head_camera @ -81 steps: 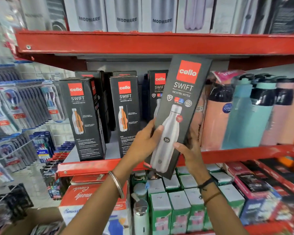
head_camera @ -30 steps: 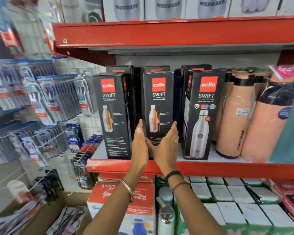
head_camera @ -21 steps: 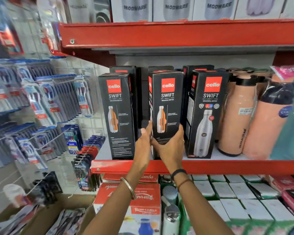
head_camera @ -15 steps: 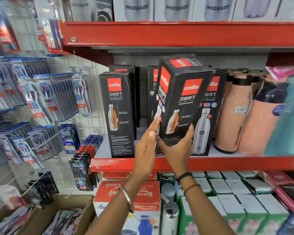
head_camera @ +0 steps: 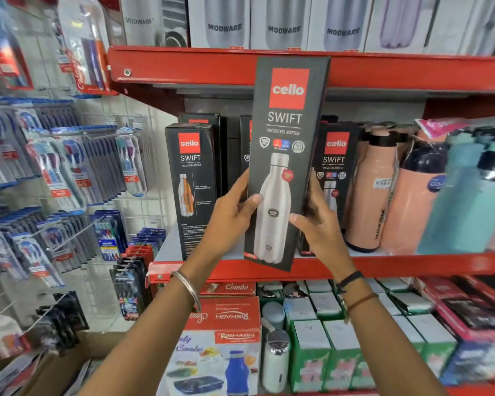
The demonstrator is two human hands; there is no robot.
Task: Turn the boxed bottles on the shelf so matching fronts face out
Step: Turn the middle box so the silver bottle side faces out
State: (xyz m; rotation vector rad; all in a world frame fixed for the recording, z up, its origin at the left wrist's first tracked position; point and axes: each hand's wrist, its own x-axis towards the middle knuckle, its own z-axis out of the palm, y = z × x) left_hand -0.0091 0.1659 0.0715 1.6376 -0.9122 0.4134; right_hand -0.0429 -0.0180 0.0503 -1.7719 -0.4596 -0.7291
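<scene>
Single view only, from a head-worn wide-angle camera; no second view shares the scene. It faces a red shelf (head_camera: 412, 265) head-on and close, angled slightly down, with that shelf's front edge crossing the lower middle of the frame. The upper shelf edge (head_camera: 183, 64) runs across the top and bows with lens distortion. Both forearms enter from the bottom edge, the left hand (head_camera: 229, 215) and right hand (head_camera: 320, 221) meeting at frame centre on a held box (head_camera: 286, 124) nearest the lens. A pegboard rack (head_camera: 55, 172) fills the left side, seen obliquely.
</scene>
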